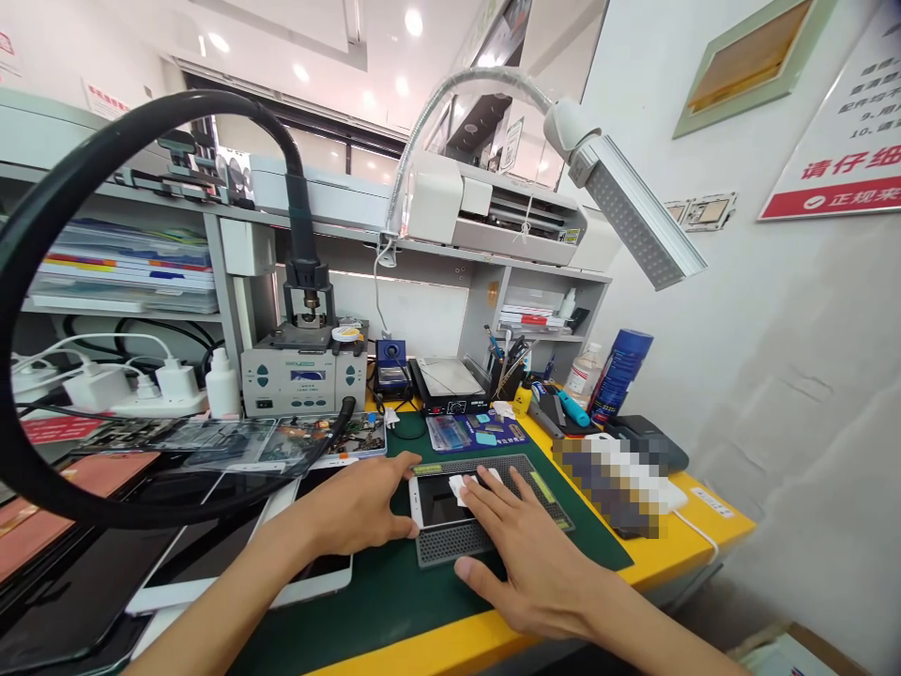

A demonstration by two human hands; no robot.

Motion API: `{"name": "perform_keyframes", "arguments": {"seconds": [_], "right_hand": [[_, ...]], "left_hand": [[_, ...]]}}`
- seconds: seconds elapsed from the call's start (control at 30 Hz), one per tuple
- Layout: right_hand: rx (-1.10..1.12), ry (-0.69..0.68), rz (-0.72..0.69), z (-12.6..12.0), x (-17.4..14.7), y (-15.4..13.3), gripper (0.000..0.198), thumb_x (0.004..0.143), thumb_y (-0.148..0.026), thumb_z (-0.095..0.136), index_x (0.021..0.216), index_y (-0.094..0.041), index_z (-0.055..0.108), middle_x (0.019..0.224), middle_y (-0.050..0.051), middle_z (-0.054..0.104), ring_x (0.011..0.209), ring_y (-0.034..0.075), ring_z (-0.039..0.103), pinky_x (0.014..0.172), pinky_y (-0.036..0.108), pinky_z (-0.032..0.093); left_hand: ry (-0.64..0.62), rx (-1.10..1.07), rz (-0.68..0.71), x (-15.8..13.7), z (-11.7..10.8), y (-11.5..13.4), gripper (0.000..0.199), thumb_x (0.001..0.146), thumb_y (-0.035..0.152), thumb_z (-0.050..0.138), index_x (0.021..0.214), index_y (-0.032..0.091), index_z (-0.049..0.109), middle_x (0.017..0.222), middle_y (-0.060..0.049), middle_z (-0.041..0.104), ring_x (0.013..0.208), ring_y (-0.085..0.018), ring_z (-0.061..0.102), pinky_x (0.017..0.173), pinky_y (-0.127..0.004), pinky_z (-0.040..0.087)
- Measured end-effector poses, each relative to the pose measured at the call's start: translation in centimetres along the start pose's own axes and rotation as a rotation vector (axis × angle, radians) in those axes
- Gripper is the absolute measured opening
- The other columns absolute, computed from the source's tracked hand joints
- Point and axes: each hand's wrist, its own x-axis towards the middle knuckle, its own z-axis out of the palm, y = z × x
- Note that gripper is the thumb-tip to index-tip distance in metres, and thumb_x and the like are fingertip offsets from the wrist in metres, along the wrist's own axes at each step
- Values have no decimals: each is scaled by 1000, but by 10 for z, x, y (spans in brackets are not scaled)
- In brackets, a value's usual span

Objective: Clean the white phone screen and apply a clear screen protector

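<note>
A white-framed smartphone (435, 499) with a dark screen lies flat on a grey honeycomb-patterned pad (457, 545). My left hand (356, 507) steadies the phone's left end, thumb and forefinger at its two corners. The fingers of my right hand (525, 535) lie stretched over a crumpled white tissue (459, 488), pressing it onto the screen. My right thumb sticks out to the side, over the near edge of the pad. The phone's right part is hidden under my right hand.
A green mat (394, 610) covers the yellow bench. Tablets and phones (310, 573) are piled at left beneath a thick black hose (14, 310). Behind stand a hot-air station (302, 380), a tool holder (507, 371) and a blue can (623, 376). A lamp (637, 207) hangs overhead.
</note>
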Motion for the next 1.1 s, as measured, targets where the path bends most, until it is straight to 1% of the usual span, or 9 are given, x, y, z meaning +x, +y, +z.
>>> {"name": "perform_keyframes", "arguments": {"seconds": [0.1,0.23,0.43,0.53,0.63,0.73,0.83,0.97,1.1], "right_hand": [[22,-10,-16,1,7,-10,75,95,-62,34,152,-14,32,158,11,28,148,31,14,119,55,2],[60,-29,-46,2,17,-21,77,94,-65,32,153,-15,29,158,12,28,147,32,14,118,57,1],[64,-19,-85,6,34,-31,77,95,-64,31,153,-12,30,158,13,26,148,32,11,118,57,0],[84,-13,-98,5,38,-37,79,95,-65,31,152,-11,30,157,14,30,147,33,13,118,58,-2],[122,-8,-132,3,36,-44,77,95,-64,32,151,-10,32,155,15,33,147,32,14,118,58,-4],[145,-19,-145,3,30,-50,74,97,-61,30,151,-12,32,156,15,31,148,31,12,117,58,-7],[138,-40,-127,9,25,-50,70,99,-58,25,153,-13,29,157,13,27,148,32,9,116,61,-9],[123,-38,-101,16,20,-48,67,100,-56,21,154,-15,27,159,10,21,148,33,5,114,64,-8],[118,-14,-61,19,14,-44,65,101,-55,21,154,-18,26,159,8,22,148,33,6,115,64,-8]], "left_hand": [[-1,7,-1,0,1,1,84,74,54,66,147,24,37,134,-11,60,121,-33,56,96,-37,44],[-3,13,10,-1,0,3,84,75,52,65,147,23,36,136,-11,59,123,-33,55,99,-38,43],[11,15,18,-2,1,1,82,75,51,65,146,22,37,138,-13,57,124,-32,54,100,-39,44],[17,-1,31,-2,2,0,81,76,50,64,147,22,37,143,-11,53,129,-31,51,104,-38,42],[29,-7,56,-2,1,1,77,76,47,63,145,20,40,147,-10,48,133,-30,47,107,-37,40],[11,7,62,-3,0,4,76,75,45,63,143,17,43,147,-10,49,133,-30,46,109,-37,39],[-11,1,55,-4,-1,5,80,73,47,66,143,18,43,147,-10,48,134,-31,45,110,-39,38],[-1,-16,52,-5,-1,5,80,72,48,67,142,18,45,144,-10,51,132,-31,47,110,-39,39],[1,-17,26,-5,0,5,80,71,48,68,143,19,45,144,-10,52,131,-32,47,109,-40,39]]}}
